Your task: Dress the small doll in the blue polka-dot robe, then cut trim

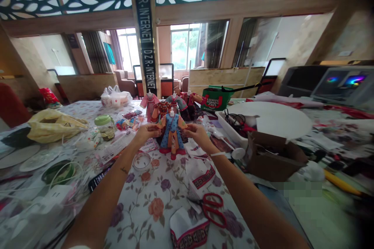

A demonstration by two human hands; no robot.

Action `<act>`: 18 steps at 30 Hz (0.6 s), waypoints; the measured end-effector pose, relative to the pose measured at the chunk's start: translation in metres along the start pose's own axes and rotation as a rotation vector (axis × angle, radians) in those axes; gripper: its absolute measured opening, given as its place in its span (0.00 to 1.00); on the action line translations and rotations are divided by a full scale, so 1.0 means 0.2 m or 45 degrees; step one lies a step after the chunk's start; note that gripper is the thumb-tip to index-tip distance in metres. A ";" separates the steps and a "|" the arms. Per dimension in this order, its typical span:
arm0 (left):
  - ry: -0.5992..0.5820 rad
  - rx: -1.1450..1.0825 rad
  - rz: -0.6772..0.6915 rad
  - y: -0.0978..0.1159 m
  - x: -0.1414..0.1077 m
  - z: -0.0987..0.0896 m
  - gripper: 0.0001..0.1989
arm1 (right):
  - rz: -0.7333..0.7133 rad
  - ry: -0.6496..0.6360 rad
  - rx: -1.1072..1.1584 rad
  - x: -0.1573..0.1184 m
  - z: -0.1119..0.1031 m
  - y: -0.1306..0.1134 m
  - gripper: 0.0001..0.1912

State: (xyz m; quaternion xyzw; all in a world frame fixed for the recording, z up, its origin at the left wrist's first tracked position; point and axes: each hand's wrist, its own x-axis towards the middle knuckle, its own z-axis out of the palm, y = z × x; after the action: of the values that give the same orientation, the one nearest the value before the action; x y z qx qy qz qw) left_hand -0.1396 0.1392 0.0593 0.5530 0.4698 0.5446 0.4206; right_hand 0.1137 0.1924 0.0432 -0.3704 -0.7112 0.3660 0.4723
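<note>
A small doll dress (172,130), blue in the middle with orange sleeves and a red hem, stands upright in front of me on a small white form. My left hand (148,131) pinches the end of its left-side sleeve. On the other side my right hand (198,132) has its fingers closed on the opposite sleeve end. Right behind it are more small garments: a pink dress (150,105), a dark red and orange one (161,109) and a grey-green one (177,103). Red-handled scissors (214,210) lie nearer to me, beside patterned fabric pieces (189,227).
A flowered tablecloth (156,208) covers the table. To the left are a lidded jar (105,127), a yellow plastic bag (54,124) and white cables. A white bin (233,132), a cardboard box (274,159) and a green bag (216,98) stand to the right.
</note>
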 end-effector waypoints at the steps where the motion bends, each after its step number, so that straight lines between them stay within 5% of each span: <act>1: 0.013 0.016 -0.012 -0.01 -0.01 -0.01 0.27 | 0.015 0.030 -0.043 -0.02 -0.01 0.01 0.19; 5: 0.057 0.147 -0.092 -0.09 -0.10 -0.04 0.20 | 0.061 0.100 -0.259 -0.21 -0.04 0.01 0.18; 9: -0.057 0.344 -0.194 -0.17 -0.31 0.00 0.11 | 0.065 -0.104 -0.458 -0.56 -0.09 -0.03 0.07; 14: -0.418 0.512 -0.278 -0.20 -0.68 0.19 0.10 | 0.118 -0.370 -0.625 -0.97 -0.16 -0.02 0.06; 18: -0.659 0.637 -0.309 -0.20 -0.89 0.37 0.14 | 0.084 -0.522 -0.864 -1.09 -0.18 0.00 0.14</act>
State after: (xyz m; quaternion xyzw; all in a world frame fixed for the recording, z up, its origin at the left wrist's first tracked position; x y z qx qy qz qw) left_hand -0.0624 -0.0243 -0.0199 0.6982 0.5287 0.2014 0.4387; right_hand 0.2084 0.0081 -0.0339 -0.4472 -0.8591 0.1915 0.1592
